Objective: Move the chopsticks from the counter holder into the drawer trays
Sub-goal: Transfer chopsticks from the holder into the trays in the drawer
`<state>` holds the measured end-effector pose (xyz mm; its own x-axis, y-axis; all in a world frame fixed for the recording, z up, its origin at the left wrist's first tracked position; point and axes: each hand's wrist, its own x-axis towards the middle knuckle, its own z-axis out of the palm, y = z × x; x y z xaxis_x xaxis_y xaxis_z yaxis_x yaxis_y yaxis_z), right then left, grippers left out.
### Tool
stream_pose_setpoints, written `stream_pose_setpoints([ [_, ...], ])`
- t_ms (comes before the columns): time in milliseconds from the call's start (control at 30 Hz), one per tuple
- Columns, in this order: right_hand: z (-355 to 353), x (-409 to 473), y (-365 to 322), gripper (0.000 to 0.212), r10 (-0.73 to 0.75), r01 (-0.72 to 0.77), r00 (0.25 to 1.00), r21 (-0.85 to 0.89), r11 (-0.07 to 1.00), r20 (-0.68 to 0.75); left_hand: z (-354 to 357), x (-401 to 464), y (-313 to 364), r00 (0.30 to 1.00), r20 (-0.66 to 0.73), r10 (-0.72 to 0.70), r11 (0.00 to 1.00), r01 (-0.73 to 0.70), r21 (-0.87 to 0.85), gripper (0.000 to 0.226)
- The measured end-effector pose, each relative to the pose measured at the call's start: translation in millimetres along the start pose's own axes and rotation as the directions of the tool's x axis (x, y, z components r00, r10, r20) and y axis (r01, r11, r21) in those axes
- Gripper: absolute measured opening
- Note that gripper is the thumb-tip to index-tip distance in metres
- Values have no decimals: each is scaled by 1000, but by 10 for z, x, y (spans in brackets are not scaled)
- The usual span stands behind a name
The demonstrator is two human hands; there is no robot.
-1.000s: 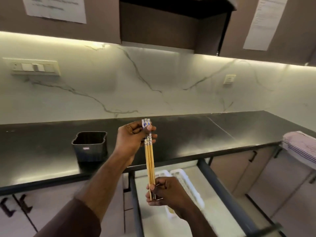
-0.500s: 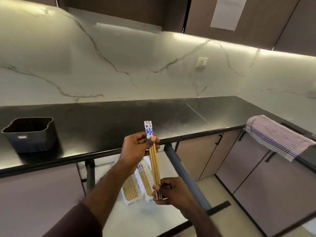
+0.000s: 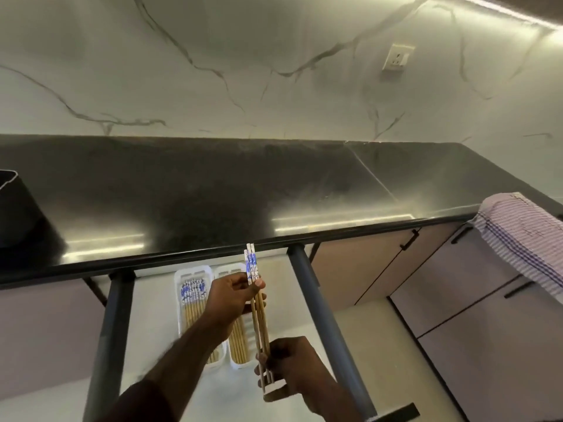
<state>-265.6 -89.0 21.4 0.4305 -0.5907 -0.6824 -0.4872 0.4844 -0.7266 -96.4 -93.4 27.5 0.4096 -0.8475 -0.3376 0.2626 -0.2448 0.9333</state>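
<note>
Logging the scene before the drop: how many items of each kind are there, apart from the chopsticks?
White plastic drawer trays: 2
Black counter holder: 1
Striped purple-and-white cloth towel: 1
White wall socket: 1
Total: 5

wooden chopsticks with blue-white tops stand near upright above the open drawer — more lie in two white trays.

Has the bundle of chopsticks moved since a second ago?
Yes. The chopsticks, held by both hands, were level with the counter edge; now they are below it, over the open drawer.
</note>
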Motion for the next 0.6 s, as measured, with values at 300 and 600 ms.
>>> stream_pose_setpoints([
  [300, -114, 643, 147, 25, 144, -147, 980, 13, 989, 138, -22, 487, -394, 986, -126, -111, 993, 106, -47, 11],
  [600, -225, 1101, 221, 22, 268, -263, 957, -58, 963, 112, -31, 855, -808, 959, -122, -255, 965, 261, 33, 7],
])
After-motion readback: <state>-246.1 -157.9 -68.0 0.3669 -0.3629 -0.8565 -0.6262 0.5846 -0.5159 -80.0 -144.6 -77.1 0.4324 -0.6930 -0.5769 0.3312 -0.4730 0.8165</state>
